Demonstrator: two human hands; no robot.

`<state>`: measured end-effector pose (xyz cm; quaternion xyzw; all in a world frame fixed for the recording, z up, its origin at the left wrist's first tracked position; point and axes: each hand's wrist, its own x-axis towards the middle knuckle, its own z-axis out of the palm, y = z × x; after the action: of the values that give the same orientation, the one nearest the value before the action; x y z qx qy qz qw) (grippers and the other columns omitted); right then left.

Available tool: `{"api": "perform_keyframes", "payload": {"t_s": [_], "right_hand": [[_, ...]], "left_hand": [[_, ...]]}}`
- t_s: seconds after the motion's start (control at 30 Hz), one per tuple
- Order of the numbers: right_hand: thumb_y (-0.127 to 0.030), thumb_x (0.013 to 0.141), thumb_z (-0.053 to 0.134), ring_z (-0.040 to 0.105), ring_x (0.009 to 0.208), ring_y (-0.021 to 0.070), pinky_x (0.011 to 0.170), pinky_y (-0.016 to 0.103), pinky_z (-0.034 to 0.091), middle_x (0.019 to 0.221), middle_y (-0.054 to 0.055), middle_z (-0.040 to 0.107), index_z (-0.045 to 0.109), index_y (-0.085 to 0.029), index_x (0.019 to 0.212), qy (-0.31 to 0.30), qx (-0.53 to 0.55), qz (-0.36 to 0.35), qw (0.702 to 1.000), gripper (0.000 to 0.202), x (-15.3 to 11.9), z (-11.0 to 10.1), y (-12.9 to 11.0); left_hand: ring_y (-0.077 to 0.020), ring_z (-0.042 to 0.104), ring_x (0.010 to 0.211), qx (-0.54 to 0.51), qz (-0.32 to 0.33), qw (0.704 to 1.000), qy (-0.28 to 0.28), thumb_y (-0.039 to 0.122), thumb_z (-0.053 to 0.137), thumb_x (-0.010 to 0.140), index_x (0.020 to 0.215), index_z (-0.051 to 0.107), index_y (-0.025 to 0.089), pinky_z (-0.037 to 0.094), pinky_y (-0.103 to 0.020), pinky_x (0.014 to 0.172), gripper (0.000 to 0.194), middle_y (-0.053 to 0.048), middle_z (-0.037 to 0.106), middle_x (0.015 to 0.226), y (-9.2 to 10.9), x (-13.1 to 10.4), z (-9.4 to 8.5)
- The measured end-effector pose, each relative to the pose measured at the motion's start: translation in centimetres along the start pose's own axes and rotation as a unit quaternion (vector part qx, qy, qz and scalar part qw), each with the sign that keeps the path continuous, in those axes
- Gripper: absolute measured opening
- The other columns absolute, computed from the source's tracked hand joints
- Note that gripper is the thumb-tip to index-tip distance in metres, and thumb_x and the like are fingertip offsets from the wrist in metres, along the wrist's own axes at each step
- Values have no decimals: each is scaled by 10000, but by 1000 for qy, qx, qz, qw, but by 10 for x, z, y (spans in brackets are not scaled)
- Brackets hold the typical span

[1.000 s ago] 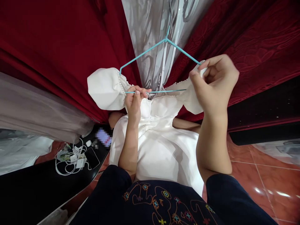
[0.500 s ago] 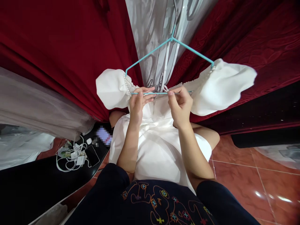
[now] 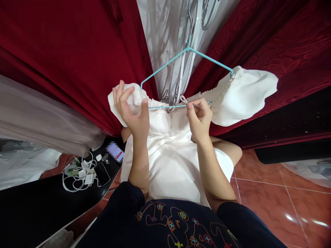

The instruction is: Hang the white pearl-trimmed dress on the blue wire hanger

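Observation:
A white dress (image 3: 176, 162) with puffed sleeves and pearl-beaded edges lies over my lap, its shoulders on a light-blue hanger (image 3: 165, 64). My right hand (image 3: 199, 117) pinches the hanger's lower bar near its right half, beside a small white loop (image 3: 183, 99). At the left sleeve (image 3: 130, 98), my left hand (image 3: 133, 112) is raised with its fingers spread, the thumb near the left end of the bar. The hanger's metal hook points up and away from me.
Red curtains (image 3: 85, 51) hang on both sides, with whitish fabric (image 3: 165, 41) between them. A black surface (image 3: 51, 199) at left holds white cables (image 3: 77, 184), a dark phone (image 3: 102, 173) and a lit phone (image 3: 115, 151). Red tiles (image 3: 266, 196) show at right.
My left hand has moved left and up from the middle of the bar to the left sleeve, its fingers spreading. The hanger's top has dipped slightly. My right hand has stayed at the bar.

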<state>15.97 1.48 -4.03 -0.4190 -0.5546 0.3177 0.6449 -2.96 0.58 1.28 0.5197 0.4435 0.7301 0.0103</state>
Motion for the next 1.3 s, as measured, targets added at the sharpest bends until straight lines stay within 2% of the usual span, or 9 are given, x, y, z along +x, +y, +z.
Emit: {"api": "perform_keyframes", "payload": {"t_s": [0.1,0.2,0.37,0.6,0.7,0.8,1.0,1.2,1.3], "right_hand": [[-528,985,666,294,529,69,535,266,203,610,-75,349,561,-238,885,-1,-20,-10,1000,325,-1,0,1],[-515,961,710,311,512,66,530,261,235,576,-90,356,581,-239,916,-4,-46,-17,999,308,0,-2,-2],[-545,929,741,322,512,55,526,243,259,559,-89,378,601,-216,878,-4,-81,-10,997,361,2,-7,-15],[-554,912,754,329,507,46,534,229,272,545,-87,385,593,-206,839,-1,-87,6,996,390,3,-9,-25],[-525,912,761,330,509,43,537,228,269,547,-89,386,592,-203,829,-5,-88,8,996,373,5,-12,-25],[-514,901,772,325,507,40,533,228,263,546,-93,387,597,-199,829,-12,-74,18,997,367,6,-12,-23],[-574,888,769,354,511,44,535,228,286,556,-90,419,600,-199,852,-8,-45,35,998,413,5,3,-20],[-623,889,750,404,544,50,534,218,307,606,-73,470,588,-209,869,1,-38,38,999,445,3,13,-16],[-609,904,741,422,569,54,535,217,314,638,-64,480,584,-215,881,-2,-32,26,999,425,3,12,-16]], "left_hand": [[-310,359,1619,46,-35,998,-34,186,840,767,1249,686,246,119,-543,1400,510,-87,598,1540,-32,5,4],[-267,555,1460,26,-70,997,-35,137,661,858,1196,705,221,332,-474,1331,352,-78,685,1395,-52,15,4],[-178,715,982,-7,-137,990,14,156,513,923,1032,719,167,602,-310,950,233,-44,729,1016,-63,37,-4],[-110,549,603,-103,-271,956,43,261,488,931,1025,666,176,493,-227,536,219,-19,623,847,-92,49,-7],[-133,584,649,-111,-326,938,47,251,502,893,984,672,166,497,-249,558,211,-43,658,863,-113,49,-14],[-171,683,836,-75,-268,959,48,254,589,856,989,686,177,583,-292,793,182,-44,713,939,-127,37,-29],[-253,683,1247,32,-88,993,-79,281,768,846,1023,797,193,513,-389,1151,200,-83,756,1192,-113,7,-53],[-210,776,1027,-145,-152,938,-274,326,827,870,1155,805,226,612,-297,900,303,-70,822,1124,-73,-4,-28],[-233,779,1093,-198,-134,928,-287,370,782,933,1132,814,233,608,-338,977,244,-76,827,1119,-52,-16,-5]]}}
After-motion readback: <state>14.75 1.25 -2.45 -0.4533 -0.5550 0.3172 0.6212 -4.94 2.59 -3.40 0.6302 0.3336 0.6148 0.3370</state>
